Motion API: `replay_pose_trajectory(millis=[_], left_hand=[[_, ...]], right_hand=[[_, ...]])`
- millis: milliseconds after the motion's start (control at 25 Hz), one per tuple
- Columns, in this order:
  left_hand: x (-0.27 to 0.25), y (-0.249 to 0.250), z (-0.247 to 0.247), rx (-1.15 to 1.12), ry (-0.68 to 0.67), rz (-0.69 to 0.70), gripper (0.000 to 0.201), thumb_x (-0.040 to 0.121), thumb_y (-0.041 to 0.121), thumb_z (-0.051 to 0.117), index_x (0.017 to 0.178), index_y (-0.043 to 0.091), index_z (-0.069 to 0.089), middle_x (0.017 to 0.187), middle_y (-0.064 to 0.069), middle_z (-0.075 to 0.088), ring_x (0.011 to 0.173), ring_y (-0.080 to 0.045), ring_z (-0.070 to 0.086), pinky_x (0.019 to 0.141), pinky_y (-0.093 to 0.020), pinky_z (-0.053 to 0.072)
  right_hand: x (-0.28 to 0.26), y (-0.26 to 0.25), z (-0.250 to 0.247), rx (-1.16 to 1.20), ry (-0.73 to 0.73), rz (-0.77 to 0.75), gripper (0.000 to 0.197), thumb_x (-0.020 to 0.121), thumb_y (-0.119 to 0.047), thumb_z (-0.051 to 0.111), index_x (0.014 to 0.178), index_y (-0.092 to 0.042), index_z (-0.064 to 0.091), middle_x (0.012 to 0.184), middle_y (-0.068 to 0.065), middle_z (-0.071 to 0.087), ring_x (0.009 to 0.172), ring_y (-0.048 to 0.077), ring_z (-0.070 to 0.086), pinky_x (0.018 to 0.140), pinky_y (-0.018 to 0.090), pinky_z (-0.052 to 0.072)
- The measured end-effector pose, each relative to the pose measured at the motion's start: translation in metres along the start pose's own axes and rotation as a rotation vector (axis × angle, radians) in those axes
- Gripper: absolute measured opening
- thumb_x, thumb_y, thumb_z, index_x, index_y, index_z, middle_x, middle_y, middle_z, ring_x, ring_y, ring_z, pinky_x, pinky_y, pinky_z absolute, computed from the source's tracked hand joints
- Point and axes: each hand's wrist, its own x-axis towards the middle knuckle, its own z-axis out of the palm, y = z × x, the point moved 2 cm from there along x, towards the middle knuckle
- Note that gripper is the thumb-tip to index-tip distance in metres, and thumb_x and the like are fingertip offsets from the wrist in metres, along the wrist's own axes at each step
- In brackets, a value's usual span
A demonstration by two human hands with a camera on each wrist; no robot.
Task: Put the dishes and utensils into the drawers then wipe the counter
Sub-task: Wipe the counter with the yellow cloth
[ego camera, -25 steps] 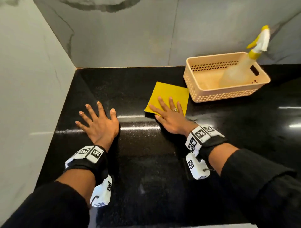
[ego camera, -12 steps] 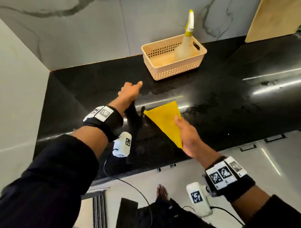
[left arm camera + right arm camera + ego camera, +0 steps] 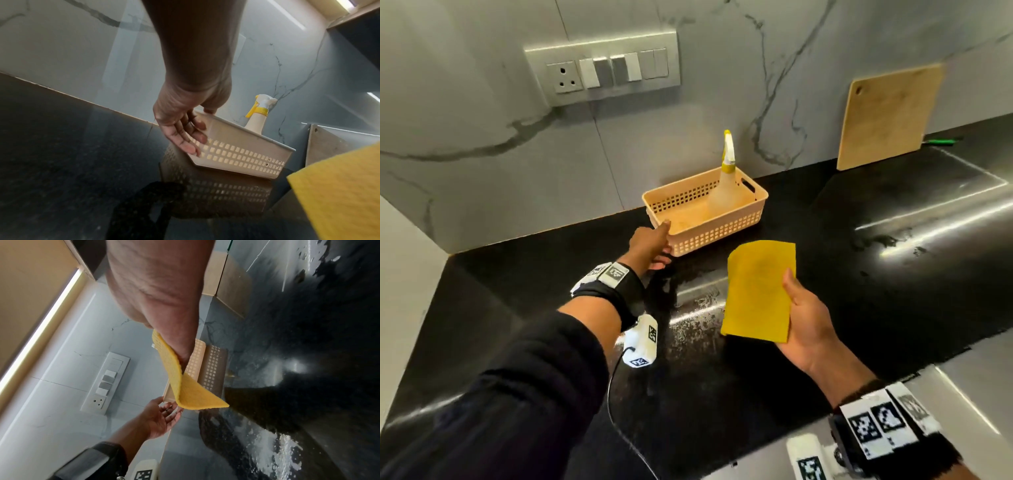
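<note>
The right hand (image 3: pixel 806 329) pinches a yellow cloth (image 3: pixel 758 291) between thumb and fingers, holding it up off the black counter (image 3: pixel 893 274). Ahead and to its left, the left hand (image 3: pixel 650 245) takes the near corner of a basket (image 3: pixel 715 236), thumb over the rim, straight fingers (image 3: pixel 190 138) against the wall. A spray bottle (image 3: pixel 726 186) stands at the basket's far end.

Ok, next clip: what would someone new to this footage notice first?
Probably the yellow cloth, held up off the black counter in the right hand, bright against the dark stone. Next, the left hand gripping the near corner of the peach basket by the back wall, thumb over the rim, with a spray bottle standing inside it. Wet streaks shine on the counter between the two arms.
</note>
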Motion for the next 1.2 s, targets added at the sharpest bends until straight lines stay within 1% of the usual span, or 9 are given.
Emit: replay_pose_trajectory(millis=[120, 240, 400, 600, 720, 800, 880, 1120, 1200], left_hand=[[-0.002, 0.005, 0.006, -0.008, 0.02, 0.053, 0.026, 0.096, 0.024, 0.049, 0.103, 0.002, 0.061, 0.074, -0.012, 0.069, 0.061, -0.025, 0.068, 0.056, -0.033, 0.058], [-0.029, -0.008, -0.012, -0.073, 0.029, 0.048, 0.021, 0.093, 0.012, 0.051, 0.11, 0.001, 0.058, 0.069, -0.013, 0.063, 0.054, -0.025, 0.062, 0.052, -0.033, 0.054], [-0.089, -0.067, -0.058, -0.069, 0.128, 0.049, 0.021, 0.094, 0.016, 0.052, 0.089, 0.001, 0.064, 0.071, -0.016, 0.071, 0.068, -0.032, 0.071, 0.067, -0.044, 0.062], [-0.175, -0.147, -0.131, -0.163, 0.315, -0.015, 0.027, 0.097, 0.019, 0.051, 0.079, 0.003, 0.065, 0.064, -0.012, 0.071, 0.059, -0.025, 0.07, 0.058, -0.035, 0.06], [-0.215, -0.186, -0.155, -0.223, 0.322, -0.054, 0.027, 0.095, 0.017, 0.052, 0.074, 0.005, 0.064, 0.064, -0.011, 0.071, 0.06, -0.025, 0.07, 0.061, -0.036, 0.059], [-0.236, -0.205, -0.16, -0.273, 0.288, -0.057, 0.028, 0.095, 0.018, 0.053, 0.07, 0.008, 0.063, 0.072, -0.014, 0.073, 0.074, -0.032, 0.072, 0.069, -0.04, 0.057], [-0.255, -0.222, -0.162, -0.306, 0.274, -0.045, 0.032, 0.096, 0.023, 0.054, 0.068, 0.012, 0.064, 0.08, -0.016, 0.075, 0.08, -0.031, 0.072, 0.069, -0.034, 0.05], [-0.29, -0.253, -0.18, -0.378, 0.37, -0.066, 0.044, 0.099, 0.032, 0.053, 0.059, 0.017, 0.065, 0.082, -0.013, 0.075, 0.059, -0.012, 0.056, 0.071, -0.028, 0.04], [-0.3, -0.252, -0.187, -0.37, 0.366, -0.049, 0.047, 0.101, 0.029, 0.049, 0.058, 0.016, 0.062, 0.073, -0.009, 0.073, 0.051, -0.004, 0.055, 0.065, -0.027, 0.04]], right_hand=[[0.014, 0.003, 0.006, 0.002, 0.013, 0.03, 0.051, 0.098, -0.048, 0.04, 0.135, -0.014, 0.053, 0.125, 0.019, 0.064, 0.11, 0.039, 0.062, 0.083, 0.052, 0.052], [0.018, 0.008, 0.03, 0.006, 0.0, 0.002, 0.05, 0.102, -0.045, 0.035, 0.137, -0.012, 0.05, 0.127, 0.017, 0.06, 0.103, 0.033, 0.062, 0.084, 0.049, 0.05], [0.006, 0.039, 0.07, -0.048, -0.038, 0.021, 0.041, 0.103, -0.042, 0.036, 0.129, -0.015, 0.052, 0.127, 0.014, 0.061, 0.106, 0.031, 0.061, 0.096, 0.051, 0.046], [-0.028, 0.112, 0.126, -0.103, -0.189, 0.181, 0.042, 0.102, -0.044, 0.035, 0.135, -0.02, 0.049, 0.126, 0.014, 0.062, 0.115, 0.035, 0.058, 0.102, 0.055, 0.043], [-0.055, 0.151, 0.155, -0.14, -0.256, 0.241, 0.043, 0.102, -0.045, 0.035, 0.133, -0.021, 0.05, 0.123, 0.016, 0.063, 0.114, 0.038, 0.059, 0.102, 0.058, 0.043], [-0.068, 0.169, 0.168, -0.199, -0.261, 0.261, 0.043, 0.101, -0.046, 0.037, 0.134, -0.022, 0.051, 0.124, 0.017, 0.063, 0.113, 0.038, 0.059, 0.101, 0.06, 0.043], [-0.082, 0.186, 0.179, -0.264, -0.231, 0.243, 0.043, 0.1, -0.047, 0.041, 0.133, -0.022, 0.053, 0.122, 0.017, 0.064, 0.11, 0.037, 0.061, 0.098, 0.061, 0.045], [-0.115, 0.217, 0.216, -0.475, -0.339, 0.174, 0.036, 0.103, -0.04, 0.038, 0.128, -0.019, 0.053, 0.127, 0.01, 0.06, 0.116, 0.032, 0.057, 0.103, 0.056, 0.043], [-0.122, 0.224, 0.227, -0.528, -0.381, 0.142, 0.034, 0.104, -0.036, 0.037, 0.13, -0.019, 0.052, 0.124, 0.01, 0.058, 0.118, 0.031, 0.056, 0.105, 0.054, 0.042]])
